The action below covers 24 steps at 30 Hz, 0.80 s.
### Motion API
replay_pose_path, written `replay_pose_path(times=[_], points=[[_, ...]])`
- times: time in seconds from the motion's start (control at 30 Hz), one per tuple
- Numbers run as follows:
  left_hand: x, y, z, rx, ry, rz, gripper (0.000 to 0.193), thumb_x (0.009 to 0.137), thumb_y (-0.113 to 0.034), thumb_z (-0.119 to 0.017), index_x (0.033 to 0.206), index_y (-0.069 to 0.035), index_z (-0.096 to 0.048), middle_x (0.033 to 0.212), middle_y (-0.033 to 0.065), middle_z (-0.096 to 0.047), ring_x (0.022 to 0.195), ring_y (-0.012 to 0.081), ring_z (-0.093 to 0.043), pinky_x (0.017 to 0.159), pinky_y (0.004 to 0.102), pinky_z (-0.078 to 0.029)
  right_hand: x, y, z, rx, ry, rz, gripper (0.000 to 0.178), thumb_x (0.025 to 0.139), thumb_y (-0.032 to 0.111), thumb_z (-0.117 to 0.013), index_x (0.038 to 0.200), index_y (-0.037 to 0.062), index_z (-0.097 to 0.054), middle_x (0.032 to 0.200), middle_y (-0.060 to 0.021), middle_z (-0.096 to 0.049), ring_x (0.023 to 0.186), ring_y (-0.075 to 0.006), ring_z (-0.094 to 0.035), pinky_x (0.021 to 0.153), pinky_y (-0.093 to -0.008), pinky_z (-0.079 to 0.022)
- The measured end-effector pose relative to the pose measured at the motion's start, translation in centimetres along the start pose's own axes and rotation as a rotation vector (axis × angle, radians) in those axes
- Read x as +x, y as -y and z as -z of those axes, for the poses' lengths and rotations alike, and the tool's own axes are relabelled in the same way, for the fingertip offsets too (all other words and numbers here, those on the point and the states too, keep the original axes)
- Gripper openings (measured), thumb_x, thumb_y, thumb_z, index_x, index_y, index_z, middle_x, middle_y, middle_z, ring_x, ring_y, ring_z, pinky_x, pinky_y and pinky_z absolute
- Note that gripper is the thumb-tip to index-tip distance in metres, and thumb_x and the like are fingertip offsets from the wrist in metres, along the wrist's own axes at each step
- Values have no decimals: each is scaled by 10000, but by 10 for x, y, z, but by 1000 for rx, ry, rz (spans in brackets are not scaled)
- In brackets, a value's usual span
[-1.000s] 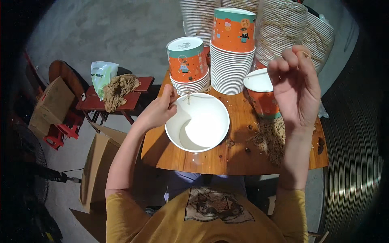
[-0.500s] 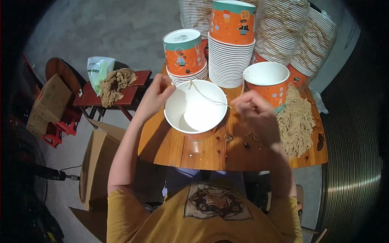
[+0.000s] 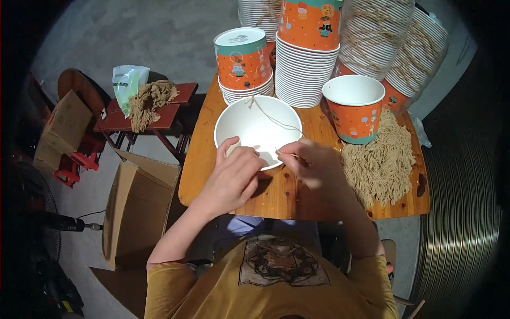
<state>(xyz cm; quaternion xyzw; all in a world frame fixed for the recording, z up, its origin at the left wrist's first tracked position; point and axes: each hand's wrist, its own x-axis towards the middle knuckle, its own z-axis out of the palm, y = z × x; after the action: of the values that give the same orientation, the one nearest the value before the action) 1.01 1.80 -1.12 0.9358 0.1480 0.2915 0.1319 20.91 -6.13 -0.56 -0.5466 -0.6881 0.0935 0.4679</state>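
A white-lined paper bucket (image 3: 234,119) stands upright near the table's front edge, its open mouth facing me. Tan string (image 3: 273,122) is knotted at its far rim and runs across the opening to the right rim. My left hand (image 3: 234,178) is closed over the near rim, with some fingers reaching inside. At the front right of the rim, my right hand (image 3: 313,162) pinches the string's loose end between thumb and fingers. The bucket's outer wall is mostly hidden by my hands.
An orange bucket (image 3: 355,114) stands right, beside a heap of cut strings (image 3: 380,165). Behind are a tall bucket stack (image 3: 303,74), an upturned bucket (image 3: 241,66) and bagged stacks with strings (image 3: 374,37). Left, a red stool (image 3: 114,121) and cardboard box (image 3: 135,212) flank the wooden table (image 3: 199,181).
My left hand has come down from the far left rim to the near rim. My right hand has moved left and nearer, bringing the string's end to the front right rim.
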Motion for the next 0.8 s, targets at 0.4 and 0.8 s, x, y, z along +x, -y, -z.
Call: replay_pose_path(times=[0.4, 0.8], points=[[-2, 22, 6, 27, -55, -6, 216, 726, 15, -572, 928, -60, -559, 933, 89, -505, 1072, 251, -508, 1023, 476, -260, 13, 3, 4, 18, 57, -54, 111, 830, 84, -648, 935, 75, -682, 737, -42, -626, 598, -73, -527, 540, -225, -404], [-5, 4, 5, 85, -25, 39, 263, 708, 15, -605, 954, -72, -573, 881, 75, -533, 915, 254, -524, 921, 390, -318, -11, -3, -8, 321, -79, -238, 76, 850, 17, -600, 908, 26, -649, 680, 34, -578, 611, -17, -484, 540, -185, -374]])
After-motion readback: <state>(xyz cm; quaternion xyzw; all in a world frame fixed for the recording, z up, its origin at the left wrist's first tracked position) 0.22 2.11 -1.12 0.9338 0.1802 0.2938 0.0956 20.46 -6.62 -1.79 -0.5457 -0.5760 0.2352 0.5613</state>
